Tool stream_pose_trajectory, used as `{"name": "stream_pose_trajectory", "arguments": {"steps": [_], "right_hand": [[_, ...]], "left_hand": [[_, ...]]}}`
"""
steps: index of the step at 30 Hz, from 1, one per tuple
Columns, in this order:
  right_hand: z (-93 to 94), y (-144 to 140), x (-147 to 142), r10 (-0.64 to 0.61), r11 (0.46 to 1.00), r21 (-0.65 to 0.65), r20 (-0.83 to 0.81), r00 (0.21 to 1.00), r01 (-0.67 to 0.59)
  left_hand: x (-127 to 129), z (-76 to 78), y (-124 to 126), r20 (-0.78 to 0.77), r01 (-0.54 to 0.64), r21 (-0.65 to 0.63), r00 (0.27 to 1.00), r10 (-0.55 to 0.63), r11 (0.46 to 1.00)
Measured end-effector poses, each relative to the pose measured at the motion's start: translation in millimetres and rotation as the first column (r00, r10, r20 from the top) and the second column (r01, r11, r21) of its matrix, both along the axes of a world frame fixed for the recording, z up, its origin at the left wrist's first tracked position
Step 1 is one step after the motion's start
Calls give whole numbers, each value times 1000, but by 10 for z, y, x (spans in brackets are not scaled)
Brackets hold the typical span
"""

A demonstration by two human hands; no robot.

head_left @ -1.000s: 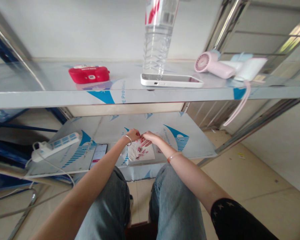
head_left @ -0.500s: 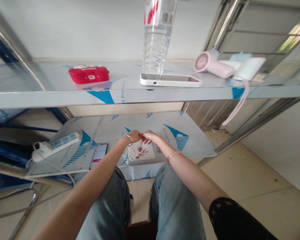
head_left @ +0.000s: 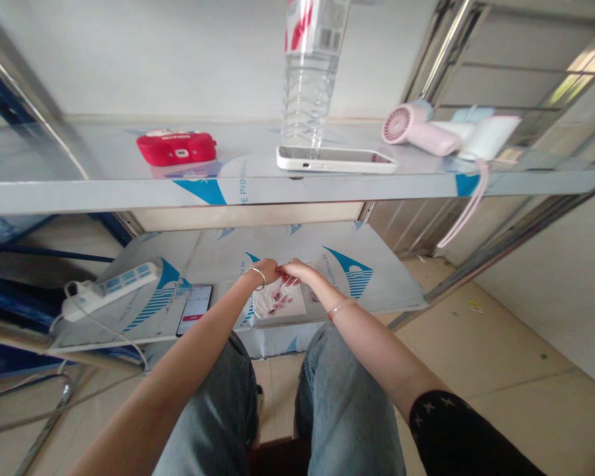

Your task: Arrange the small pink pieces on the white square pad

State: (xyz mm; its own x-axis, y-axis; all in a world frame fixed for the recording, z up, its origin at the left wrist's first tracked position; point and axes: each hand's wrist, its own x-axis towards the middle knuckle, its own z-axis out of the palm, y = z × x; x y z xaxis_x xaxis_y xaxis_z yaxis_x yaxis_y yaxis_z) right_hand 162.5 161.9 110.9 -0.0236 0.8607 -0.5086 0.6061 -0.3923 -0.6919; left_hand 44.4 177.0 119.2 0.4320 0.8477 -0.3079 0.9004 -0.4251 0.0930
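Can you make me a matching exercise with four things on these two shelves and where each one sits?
Things:
1. red case
2. pink fan
3. power strip
4. white sheet with red bits

Places:
A. lower shelf, far left
B. upper shelf, right end
C. lower shelf, under the hands
D. upper shelf, left of the bottle

Pairs: 1-D, 2-B, 3-A, 4-C

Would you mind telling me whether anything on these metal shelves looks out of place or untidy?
Two things stand out. The white paper sheet under both hands on the lower steel shelf is speckled with red flecks, like a small spill. On the upper shelf, the pink handheld fan lies on its side, its pink strap dangling over the edge.
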Motion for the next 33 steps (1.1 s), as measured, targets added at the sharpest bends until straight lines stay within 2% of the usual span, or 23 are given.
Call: {"name": "stream_pose_trajectory", "arguments": {"steps": [7,13,16,20,26,33], "right_hand": [[14,-18,-7,12,1000,-2,28,1000,-11],[-24,7,8,2,1000,6,17,1000,-2],[-57,21,14,13,1000,11,-12,1000,-13],[-93,42,28,18,1000,24,-20,1000,-17],[-100,51,46,0,998,60,-16,1000,1],[-15,-17,10,1,997,78,-1,1000,-1]], "left_hand": [[-46,97,-13,-38,-88,78,995,91,993],[-51,51,2,79,-92,91,993,85,992],[-44,-3,36,132,-51,105,991,37,993],[-42,-79,106,89,66,87,993,-74,994],[-71,-134,119,122,135,14,983,-135,991],[-73,-31,11,41,13,36,999,-15,999]]}}
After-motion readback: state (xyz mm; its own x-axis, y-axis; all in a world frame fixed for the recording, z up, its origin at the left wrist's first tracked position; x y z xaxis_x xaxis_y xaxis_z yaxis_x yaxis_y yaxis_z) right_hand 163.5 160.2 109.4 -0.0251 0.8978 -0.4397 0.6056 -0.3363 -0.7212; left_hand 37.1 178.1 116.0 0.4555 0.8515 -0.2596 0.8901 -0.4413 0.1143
